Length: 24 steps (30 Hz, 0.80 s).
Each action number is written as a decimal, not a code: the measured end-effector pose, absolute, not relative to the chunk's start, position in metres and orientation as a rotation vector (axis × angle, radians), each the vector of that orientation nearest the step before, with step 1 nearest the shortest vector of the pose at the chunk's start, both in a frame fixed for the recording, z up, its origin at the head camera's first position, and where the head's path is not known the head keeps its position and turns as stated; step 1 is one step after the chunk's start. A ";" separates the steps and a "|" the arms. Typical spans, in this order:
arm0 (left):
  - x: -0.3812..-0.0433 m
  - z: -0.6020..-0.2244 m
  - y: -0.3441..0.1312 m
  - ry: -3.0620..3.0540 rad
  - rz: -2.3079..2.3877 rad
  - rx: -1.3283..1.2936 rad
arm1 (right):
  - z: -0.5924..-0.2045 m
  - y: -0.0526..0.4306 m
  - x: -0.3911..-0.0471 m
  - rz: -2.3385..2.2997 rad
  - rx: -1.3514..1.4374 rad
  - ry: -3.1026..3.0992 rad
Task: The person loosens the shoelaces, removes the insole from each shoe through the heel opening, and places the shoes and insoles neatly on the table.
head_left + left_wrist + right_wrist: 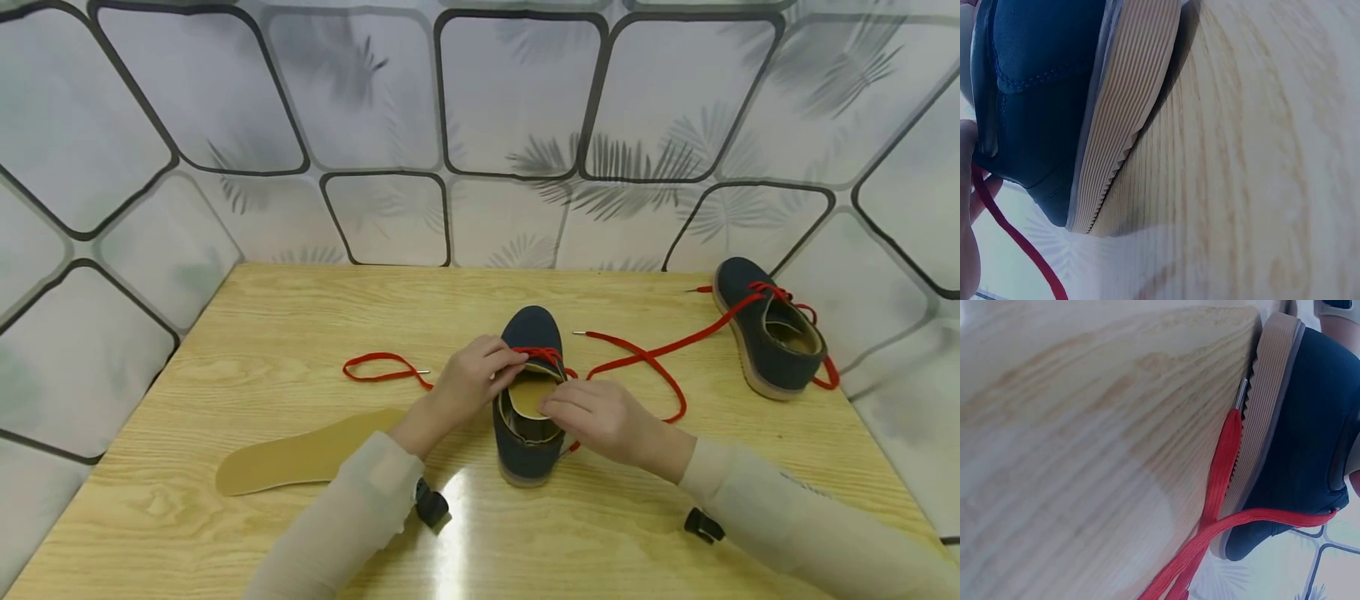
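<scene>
A dark blue shoe [531, 325] with red shoelaces stands upright on the table, its toe pointing away from me. At the front of its opening my left hand [474, 373] pinches the shoe near the tongue and the laced part. A tan insole [531, 393] with a pale edge lies partly inside the shoe, and my right hand [606, 421] pinches its rear part. The insole's front end is hidden under the upper. In the left wrist view the shoe's ribbed sole [1119, 106] shows; in the right wrist view a red lace [1225, 450] trails beside the sole.
Another tan insole [300, 458] lies left of the shoe, partly behind my left forearm. A second blue shoe [780, 358] with red laces stands at the back right. Loose lace ends [382, 375] spread on both sides across the wooden table [315, 317]. Patterned fabric walls [517, 100] surround it.
</scene>
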<state>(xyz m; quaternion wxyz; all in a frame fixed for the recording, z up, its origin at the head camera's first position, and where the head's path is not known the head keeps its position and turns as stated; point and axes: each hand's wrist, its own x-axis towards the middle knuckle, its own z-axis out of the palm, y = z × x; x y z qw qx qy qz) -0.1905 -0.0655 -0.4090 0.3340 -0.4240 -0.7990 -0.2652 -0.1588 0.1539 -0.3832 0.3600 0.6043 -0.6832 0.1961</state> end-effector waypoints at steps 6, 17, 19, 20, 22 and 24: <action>-0.191 -0.409 -0.064 -2.114 -0.648 -1.086 | -0.385 0.153 -0.157 0.486 1.546 -1.729; -0.193 -0.412 -0.063 -2.066 -0.646 -1.107 | -0.371 0.145 -0.149 0.476 1.548 -1.650; -0.193 -0.413 -0.067 -2.039 -0.665 -1.138 | -0.369 0.143 -0.148 0.485 1.545 -1.658; -0.192 -0.413 -0.068 -2.019 -0.669 -1.160 | -0.369 0.143 -0.148 0.488 1.543 -1.662; -0.191 -0.415 -0.073 -1.977 -0.678 -1.212 | -0.369 0.143 -0.148 0.495 1.540 -1.676; -0.189 -0.417 -0.077 -1.946 -0.679 -1.254 | -0.370 0.143 -0.148 0.499 1.537 -1.687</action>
